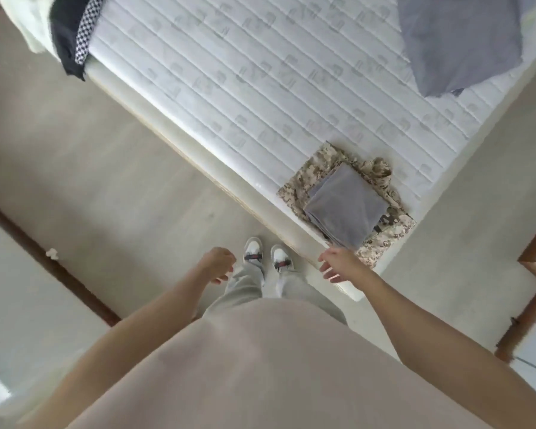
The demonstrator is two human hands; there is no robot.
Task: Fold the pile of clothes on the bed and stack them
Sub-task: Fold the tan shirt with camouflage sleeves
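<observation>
A: Both hands hold nothing. The left hand (218, 265) hangs loosely curled over the floor (106, 168), and the right hand (334, 263) is spread, fingers released, just beside the near corner of the stack (347, 205).

B: So which step is this?

A: Between garments, I'd judge. A folded grey piece (345, 209) lies on a folded camo one (310, 174) at the near right corner of the bed (260, 88), and neither hand touches them.

B: What's left to fold?

A: The pile (72, 35) sits at the far left end of the bed, a dark piece, a checked one and something pale, part of it draping over the bed's edge. A loose grey cloth (458, 41) lies at the far right; I can't tell whether it's clothing.

B: The next move, then?

A: Likely a walk left along the bed to fetch one piece and spread it out flat.

B: Room enough?

A: Plenty. The mattress between pile and stack is bare, and the floor beside the bed is open. The stack, though, sits close to the bed's corner, so a nudge could push it off.
</observation>
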